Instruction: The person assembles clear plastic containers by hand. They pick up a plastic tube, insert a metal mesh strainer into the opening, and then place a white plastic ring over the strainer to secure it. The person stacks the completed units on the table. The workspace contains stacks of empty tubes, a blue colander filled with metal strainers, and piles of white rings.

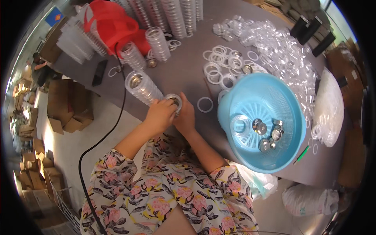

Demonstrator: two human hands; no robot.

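Both my hands are together at the table's near edge, around a clear round plastic piece (pixel 176 100) with something metallic inside it. My left hand (pixel 159 115) has its fingers closed over its top and near side. From the other side my right hand (pixel 185 113) grips it, with the fingers partly hidden. Just beyond my left hand leans a stack of clear round plastic pieces (pixel 144 87), with a gold-coloured metal part (pixel 135 81) in its end. A loose white ring (pixel 205 104) lies to the right of my hands.
A light-blue plastic basket (pixel 225 107) at the right holds several round metal parts (pixel 265 145) and a clear ring. Beyond it spread white rings (pixel 214 76) and a heap of clear plastic pieces (pixel 270 43). Tall clear stacks (pixel 172 17) and a red bag (pixel 109 23) stand far left. A black cable (pixel 102 141) hangs at left.
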